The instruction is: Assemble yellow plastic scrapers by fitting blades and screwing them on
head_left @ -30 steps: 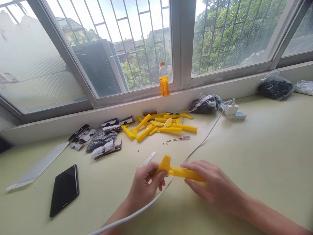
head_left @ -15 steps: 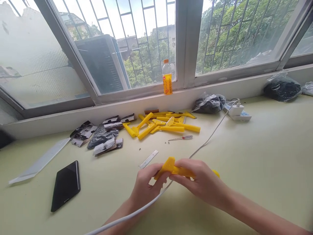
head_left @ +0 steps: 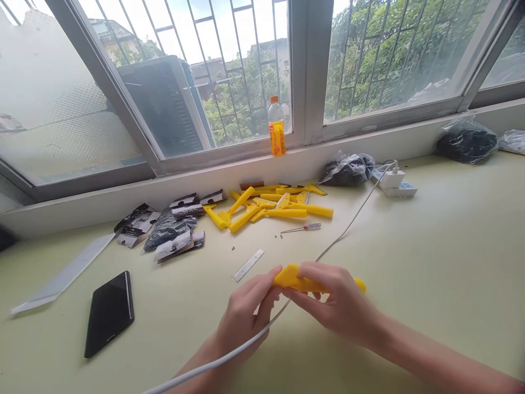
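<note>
My right hand (head_left: 342, 303) is wrapped round the handle of a yellow plastic scraper (head_left: 288, 275) above the table. At the scraper's head, my left hand (head_left: 248, 306) is closed, its fingertips and thumb pinching the edge. Part of the handle is hidden by the right fingers, and its rounded end shows beyond them. Behind the left hand lies a small flat silvery strip (head_left: 248, 265). A small screwdriver (head_left: 301, 227) with a clear handle rests farther back, with several tiny screws (head_left: 275, 236) to its left.
Several yellow scrapers (head_left: 246, 218) are heaped by the window wall. Card packets (head_left: 174, 246) and a black bag lie left of them. A phone (head_left: 110, 313) and a clear strip (head_left: 63, 273) are at left. A white cable (head_left: 229, 355) crosses below my hands from a power strip (head_left: 396, 189).
The scraper's head has turned and now lies flatter. My left fingers have moved from around the head to its edge; the right hand keeps its grip. The view has shifted slightly.
</note>
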Action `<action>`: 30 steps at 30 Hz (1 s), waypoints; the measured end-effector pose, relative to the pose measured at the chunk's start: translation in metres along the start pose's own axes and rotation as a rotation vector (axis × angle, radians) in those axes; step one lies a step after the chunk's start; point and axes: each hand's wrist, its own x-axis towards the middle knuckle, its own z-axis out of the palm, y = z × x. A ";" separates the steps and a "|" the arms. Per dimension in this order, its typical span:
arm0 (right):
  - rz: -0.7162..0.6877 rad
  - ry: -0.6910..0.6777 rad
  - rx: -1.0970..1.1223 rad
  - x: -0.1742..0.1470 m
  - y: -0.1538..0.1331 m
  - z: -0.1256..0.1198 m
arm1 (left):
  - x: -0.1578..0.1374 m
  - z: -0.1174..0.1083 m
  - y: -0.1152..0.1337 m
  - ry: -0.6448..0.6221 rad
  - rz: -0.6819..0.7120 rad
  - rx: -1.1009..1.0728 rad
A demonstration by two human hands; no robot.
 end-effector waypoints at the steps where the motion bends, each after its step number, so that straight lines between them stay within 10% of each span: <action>1: -0.022 0.018 0.006 0.000 0.001 0.001 | 0.000 0.000 0.000 0.024 0.055 0.024; 19: -0.184 0.247 -0.091 -0.002 0.015 0.004 | 0.008 -0.006 0.006 0.158 0.361 0.149; 30: -0.220 0.276 -0.170 -0.002 0.018 0.003 | 0.011 -0.010 0.005 0.166 0.317 0.115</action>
